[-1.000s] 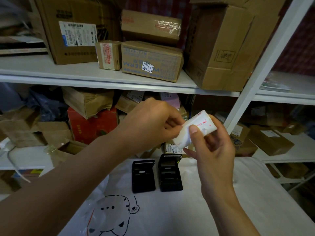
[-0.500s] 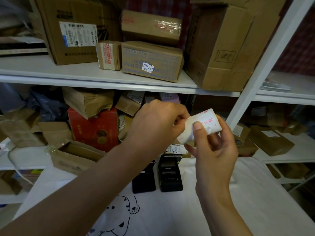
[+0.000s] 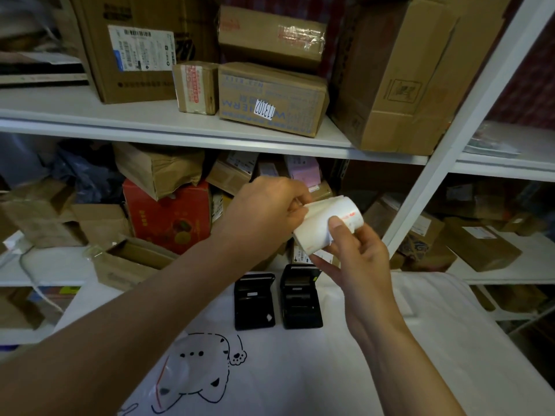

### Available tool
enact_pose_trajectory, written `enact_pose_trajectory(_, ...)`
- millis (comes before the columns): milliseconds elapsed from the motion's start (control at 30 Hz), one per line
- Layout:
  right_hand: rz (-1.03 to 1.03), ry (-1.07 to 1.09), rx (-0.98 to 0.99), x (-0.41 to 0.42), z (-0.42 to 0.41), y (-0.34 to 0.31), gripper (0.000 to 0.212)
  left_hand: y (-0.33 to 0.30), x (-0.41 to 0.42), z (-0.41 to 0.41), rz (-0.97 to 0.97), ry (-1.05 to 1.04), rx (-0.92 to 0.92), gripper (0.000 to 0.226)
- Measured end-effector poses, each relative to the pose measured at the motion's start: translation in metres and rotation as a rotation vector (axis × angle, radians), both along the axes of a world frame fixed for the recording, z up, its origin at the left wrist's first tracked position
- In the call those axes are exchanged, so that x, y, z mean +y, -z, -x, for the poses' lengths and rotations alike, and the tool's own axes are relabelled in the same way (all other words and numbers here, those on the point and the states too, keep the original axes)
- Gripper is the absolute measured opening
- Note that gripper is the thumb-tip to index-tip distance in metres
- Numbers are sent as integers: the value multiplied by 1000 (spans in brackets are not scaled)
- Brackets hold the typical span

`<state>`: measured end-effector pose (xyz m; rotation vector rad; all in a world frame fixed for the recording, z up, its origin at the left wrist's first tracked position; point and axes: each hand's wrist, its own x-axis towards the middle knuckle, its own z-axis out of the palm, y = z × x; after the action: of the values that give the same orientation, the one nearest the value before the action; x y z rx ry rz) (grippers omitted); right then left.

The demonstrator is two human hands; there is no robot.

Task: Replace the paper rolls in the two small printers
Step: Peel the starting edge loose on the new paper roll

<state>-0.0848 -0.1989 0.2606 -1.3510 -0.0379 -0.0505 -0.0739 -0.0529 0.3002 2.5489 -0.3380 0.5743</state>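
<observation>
a white paper roll [image 3: 327, 225] is held in the air above the desk [image 3: 435, 340], in front of the lower shelf [image 3: 495, 273] and above the 2 small black printers [image 3: 277, 298]. its long axis is tilted, running from lower left to upper right, with the red-printed end turned toward the upper right. the lower left end is partly covered by fingers, and the core of the roll cannot be seen.

the right hand [image 3: 357, 265] is curled around the roll, with the thumb [image 3: 339, 228] pressed on its side and the other fingers hidden behind it. the left hand [image 3: 264, 214] is closed in a pinching grip on a loose flap of paper or wrapper at the roll's upper left edge; its fingertips are hidden by the hand's back, so it cannot be told whether the flap is paper or wrapping.

the 2 printers are laid side by side, just apart, on a white cloth with a cartoon animal print [image 3: 207, 367]. the left printer [image 3: 254, 301] and the right printer [image 3: 301, 297] seem to have their lids raised, but the dark interiors are hard to make out, and the right one's far corner is covered by the right hand. a clear bag [image 3: 177, 376] is laid on the cloth, nearly transparent. cardboard boxes [image 3: 270, 97] are stacked on the upper shelf [image 3: 180, 130], some cut off by the frame.
</observation>
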Motion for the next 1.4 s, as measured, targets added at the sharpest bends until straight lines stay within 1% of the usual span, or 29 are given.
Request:
enact_pose_trajectory(67, -14, -36, 49, 1, -4, 10, 30, 6, 1, -2, -132, -12, 18, 26)
enact_pose_trajectory(100, -22, -50, 81, 1, -6, 15, 30, 10, 1, -3, -164, -8, 53, 27)
enact_pose_trajectory(167, -28, -77, 151, 0, -10, 28, 29, 20, 3, -3, -146, 0, 143, 28)
enact_pose_trajectory(267, -70, -135, 262, -6, -15, 50, 26, 42, 9, -4, 77, -19, 310, 21)
enact_pose_trajectory(367, -90, -136, 363, -11, -19, 74, 25, 73, 9, -3, 314, -69, 477, 12)
enact_pose_trajectory(467, -35, -121, 429, -12, -22, 100, 27, 107, 1, -3, 463, -112, 623, 18)
enact_pose_trajectory(567, 12, -164, 463, -11, -24, 123, 26, 136, -9, -4, 667, -132, 806, 40)
enact_pose_trajectory(633, 66, -178, 473, -11, -28, 136, 16, 153, -13, -4, 768, -136, 859, 44)
enact_pose_trajectory(700, 110, -162, 476, -12, -33, 149, 14, 167, -14, -3, 888, -167, 895, 37)
enact_pose_trajectory(767, 125, -106, 477, -14, -39, 161, 13, 181, -12, -1, 1061, -220, 936, 32)
enact_pose_trajectory(833, 122, -56, 480, -16, -45, 171, 7, 194, -8, 0, 1190, -297, 945, 36)
enact_pose_trajectory(867, 142, -48, 478, -17, -48, 175, 7, 201, -5, 1, 1212, -348, 934, 37)
enact_pose_trajectory(933, 203, -77, 469, -17, -54, 184, 7, 215, 1, 1, 1187, -448, 910, 38)
enact_pose_trajectory(1067, 324, -170, 457, -11, -57, 202, 10, 248, 9, -1, 1018, -607, 944, 44)
enact_pose_trajectory(1267, 629, -378, 375, 4, -51, 246, 3, 300, 25, 3, 1058, -745, 1059, 45)
enact_pose_trajectory(1333, 711, -419, 339, 10, -52, 264, 8, 313, 32, 3, 1041, -780, 1077, 46)
enact_pose_trajectory(1400, 857, -445, 280, 16, -54, 283, 12, 321, 35, 1, 970, -794, 1088, 47)
